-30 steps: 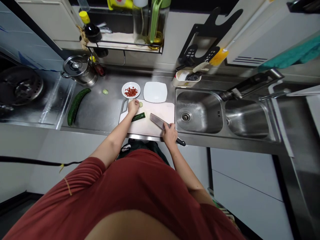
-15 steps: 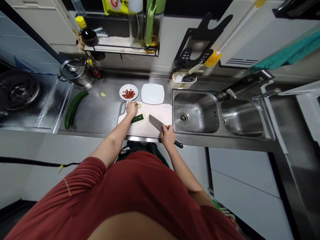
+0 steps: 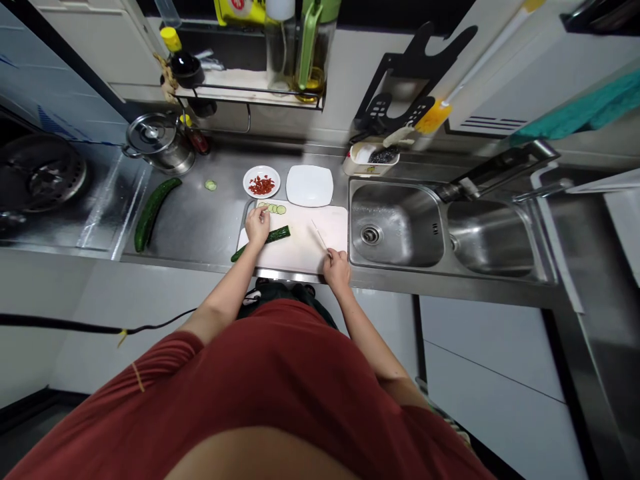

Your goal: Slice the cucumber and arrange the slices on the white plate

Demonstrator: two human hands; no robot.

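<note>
On a white cutting board (image 3: 305, 257), my right hand (image 3: 337, 270) is closed round the handle of a knife (image 3: 319, 235), its blade pointing up and away, seen edge-on. My left hand (image 3: 257, 225) is at the board's left side, touching or just beside a row of several pale green cucumber slices (image 3: 281, 209); its fingers are bent and whether they pinch a slice is unclear. A cut dark green cucumber (image 3: 279, 234) lies on the board, partly hidden under my left wrist.
Behind the board sit a plate of chopped red pieces (image 3: 261, 185) and a white square plate (image 3: 309, 186). A whole cucumber (image 3: 153, 215), a lone slice (image 3: 211, 185) and a steel pot (image 3: 163, 143) are leftward. A double sink (image 3: 395, 227) is rightward.
My left hand has drawn back slightly, uncovering a row of slices and the cucumber's near end. The knife has turned from showing its flat side to edge-on. The view has shifted slightly.
</note>
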